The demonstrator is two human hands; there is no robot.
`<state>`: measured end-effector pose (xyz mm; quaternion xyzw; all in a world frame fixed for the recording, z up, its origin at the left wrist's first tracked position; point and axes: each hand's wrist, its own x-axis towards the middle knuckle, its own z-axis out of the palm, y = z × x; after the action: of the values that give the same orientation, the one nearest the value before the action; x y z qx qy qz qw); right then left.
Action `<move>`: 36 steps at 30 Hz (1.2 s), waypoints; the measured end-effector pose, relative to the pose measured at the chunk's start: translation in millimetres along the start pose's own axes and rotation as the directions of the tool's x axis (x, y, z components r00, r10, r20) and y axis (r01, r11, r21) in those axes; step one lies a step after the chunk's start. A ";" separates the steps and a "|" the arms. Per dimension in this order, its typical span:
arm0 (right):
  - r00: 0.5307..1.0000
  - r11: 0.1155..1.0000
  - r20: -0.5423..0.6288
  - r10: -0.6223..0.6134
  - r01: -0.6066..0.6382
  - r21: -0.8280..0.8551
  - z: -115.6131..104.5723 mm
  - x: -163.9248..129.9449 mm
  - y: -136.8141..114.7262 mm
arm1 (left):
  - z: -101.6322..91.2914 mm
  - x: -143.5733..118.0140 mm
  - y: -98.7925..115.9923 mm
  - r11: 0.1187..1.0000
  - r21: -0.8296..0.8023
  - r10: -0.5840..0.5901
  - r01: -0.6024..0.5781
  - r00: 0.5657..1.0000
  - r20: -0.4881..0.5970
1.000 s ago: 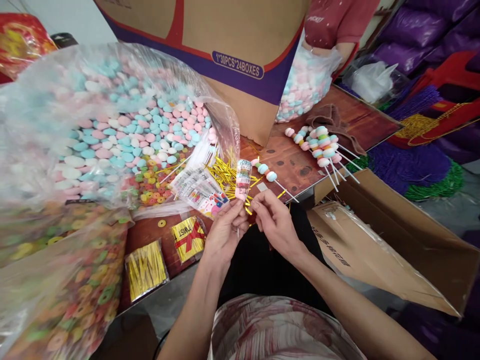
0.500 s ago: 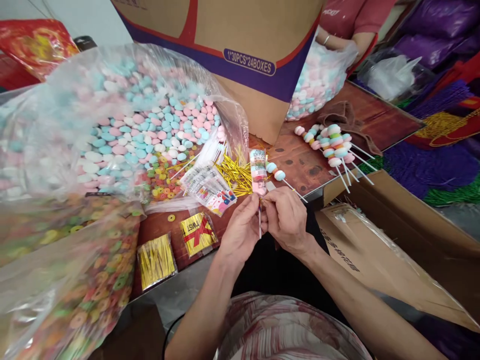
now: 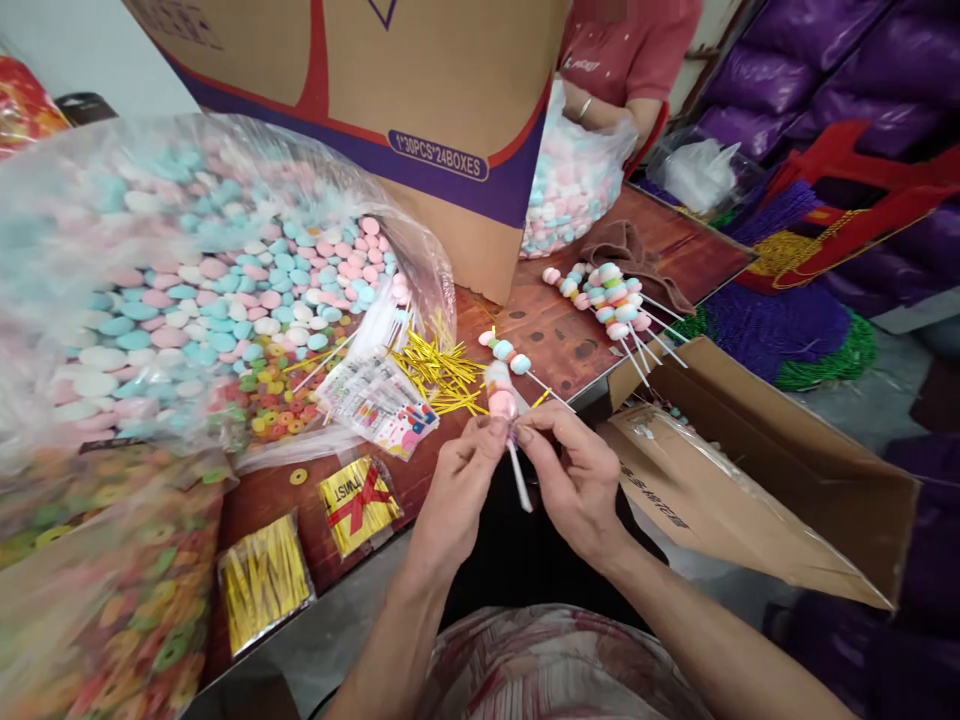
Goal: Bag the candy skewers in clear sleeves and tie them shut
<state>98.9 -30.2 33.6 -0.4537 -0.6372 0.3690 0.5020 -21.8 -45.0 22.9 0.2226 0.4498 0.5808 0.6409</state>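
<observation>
Below the wrapped marshmallow skewer (image 3: pixel 500 390), my left hand (image 3: pixel 461 480) is closed, pinching the gathered neck of its clear wrapper. The white stick (image 3: pixel 519 475) slants down between my hands. My right hand (image 3: pixel 574 470) is closed too, its thumb and forefinger pressed together at the same neck. A gold twist tie (image 3: pixel 541 398) pokes out above the right fingertips; its other end is hidden. Just beyond lies an unwrapped marshmallow skewer (image 3: pixel 506 352) on the table. To the left are a pile of loose gold twist ties (image 3: pixel 439 370) and printed wrappers (image 3: pixel 379 400).
A big clear bag of marshmallows (image 3: pixel 225 290) and a bag of gummy rings (image 3: pixel 135 570) fill the left. Two twist-tie packs (image 3: pixel 266 582) lie near the edge. More skewers (image 3: pixel 611 295) are heaped right, above an open carton (image 3: pixel 750 500). A large box (image 3: pixel 435 80) stands behind; a person (image 3: pixel 622 60) sits beyond.
The view has swung right, so things sit further left. The wrapped skewer has tipped, its top leaning away and its stick pointing nearer me. Both hands remain at its neck.
</observation>
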 end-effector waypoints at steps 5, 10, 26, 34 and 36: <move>0.928 0.882 0.127 0.350 -0.372 0.288 -10.4 -30.7 16.8 | 9.2 -1.9 -13.1 0.972 0.211 0.094 -0.107 0.993 0.069; 0.867 0.790 0.049 0.496 -0.474 0.388 -33.1 -44.1 34.4 | 1.2 6.2 -9.1 0.778 0.543 0.263 -0.316 0.949 0.177; 0.941 0.962 -0.213 0.264 -0.240 0.132 -34.4 -6.8 40.5 | -88.6 35.8 28.4 0.511 0.849 0.636 -0.130 0.722 -0.272; 0.915 0.819 0.211 0.342 -0.401 0.410 43.4 9.3 20.4 | -23.9 7.6 11.7 0.775 0.502 0.543 -0.384 0.811 -0.218; 0.922 0.818 0.148 0.358 -0.386 0.427 43.3 13.2 22.6 | -15.9 1.2 3.7 0.832 0.375 0.530 -0.409 0.786 -0.318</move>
<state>60.3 -11.2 7.0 -0.4297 -0.4491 0.6102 0.4912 -37.1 -46.9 17.6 0.2922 0.5821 0.6851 0.3263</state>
